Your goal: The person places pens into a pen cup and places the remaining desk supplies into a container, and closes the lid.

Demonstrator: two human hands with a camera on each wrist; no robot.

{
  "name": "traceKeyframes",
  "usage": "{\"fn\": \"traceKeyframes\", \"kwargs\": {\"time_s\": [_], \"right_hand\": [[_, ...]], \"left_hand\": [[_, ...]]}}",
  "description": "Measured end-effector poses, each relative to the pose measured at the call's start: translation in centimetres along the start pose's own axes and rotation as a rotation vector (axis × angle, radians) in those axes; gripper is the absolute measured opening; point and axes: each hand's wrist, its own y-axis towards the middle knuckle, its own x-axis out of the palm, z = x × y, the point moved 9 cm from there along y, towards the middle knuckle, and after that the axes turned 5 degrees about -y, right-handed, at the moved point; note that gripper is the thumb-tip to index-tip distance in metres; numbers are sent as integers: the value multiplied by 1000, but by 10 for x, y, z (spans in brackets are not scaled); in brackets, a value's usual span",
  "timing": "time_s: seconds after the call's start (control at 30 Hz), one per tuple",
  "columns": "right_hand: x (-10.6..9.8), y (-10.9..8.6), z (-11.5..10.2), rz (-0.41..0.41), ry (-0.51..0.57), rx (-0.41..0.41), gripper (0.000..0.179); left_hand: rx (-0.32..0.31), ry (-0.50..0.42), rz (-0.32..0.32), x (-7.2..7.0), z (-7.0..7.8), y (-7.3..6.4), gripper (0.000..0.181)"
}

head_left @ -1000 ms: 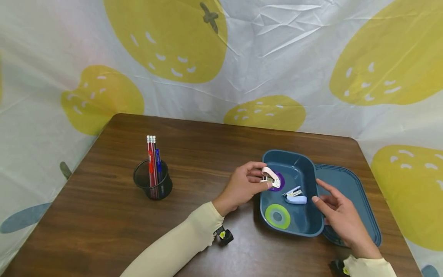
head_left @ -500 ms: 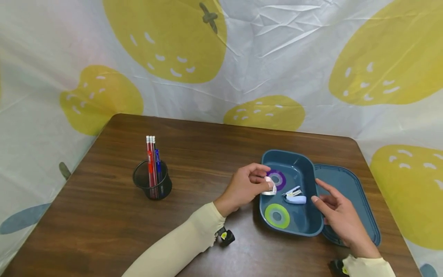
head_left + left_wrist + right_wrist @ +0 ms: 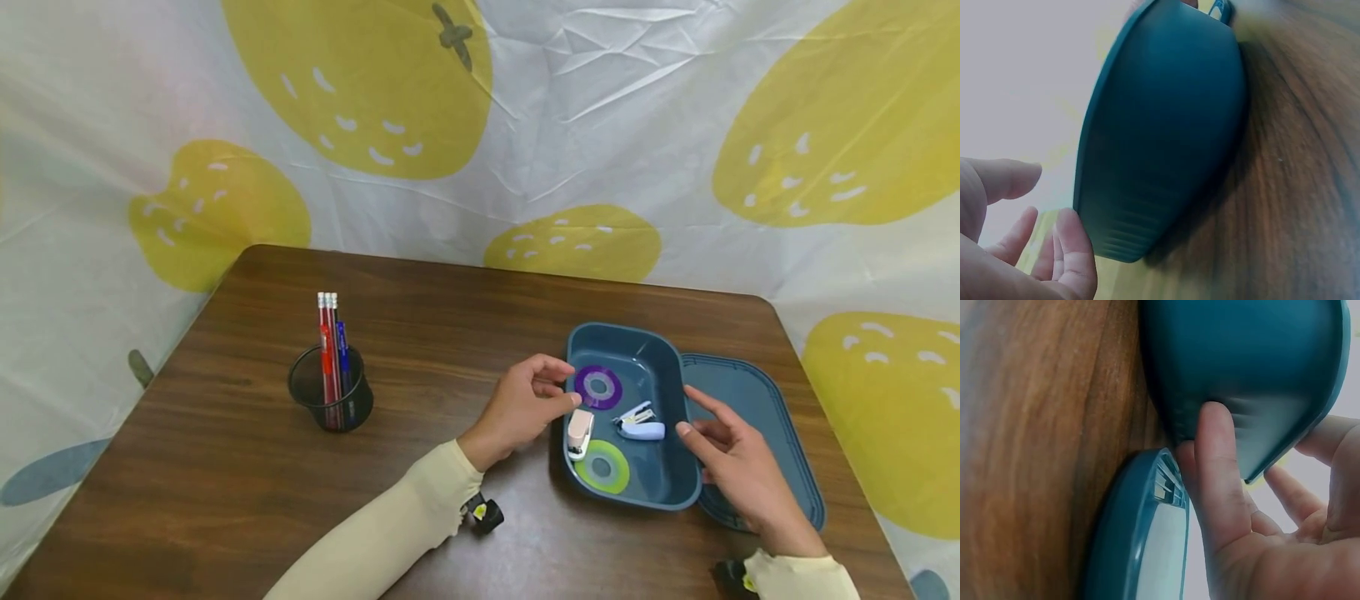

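Observation:
A blue plastic box (image 3: 678, 493) stands on the table. Inside, a pink-and-white mini stapler (image 3: 580, 433) lies against the left wall, partly over a green tape roll (image 3: 609, 473). A purple tape roll (image 3: 612, 389) and a light blue mini stapler (image 3: 643, 431) also lie in it. My left hand (image 3: 519, 408), fingers apart and holding nothing, is at the box's left rim. One fingertip appears to touch that rim in the left wrist view. My right hand (image 3: 742, 467) holds the right wall, thumb at the rim and fingers against the outside.
A blue lid (image 3: 757, 400) lies to the box's right, partly beneath my right hand. At the left stands a black mesh cup (image 3: 307, 387) with several pencils and pens (image 3: 327, 333). Behind the table (image 3: 427, 333) hangs a lemon-print curtain (image 3: 555, 125).
My left hand has brought the pink-and-white stapler down to the box's near left side, turned it and let go of it. The right hand stays on the box.

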Motion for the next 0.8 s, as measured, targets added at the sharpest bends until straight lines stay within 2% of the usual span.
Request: {"fn": "traceKeyframes", "kwargs": {"time_s": [0.2,0.4,0.6,0.8], "right_hand": [[-11,-4,2,35,54,-14,64],[-37,-5,15,80,152,-38,62],[-62,-10,37,132,115,14,62],[-89,-14,62,221,95,39,60]], "left_hand": [[-51,17,15,-2,-9,-2,43],[-55,9,-6,0,-15,-2,50],[-62,32,-40,5,-18,-4,50],[-57,32,-71,9,-17,-7,50]]}}
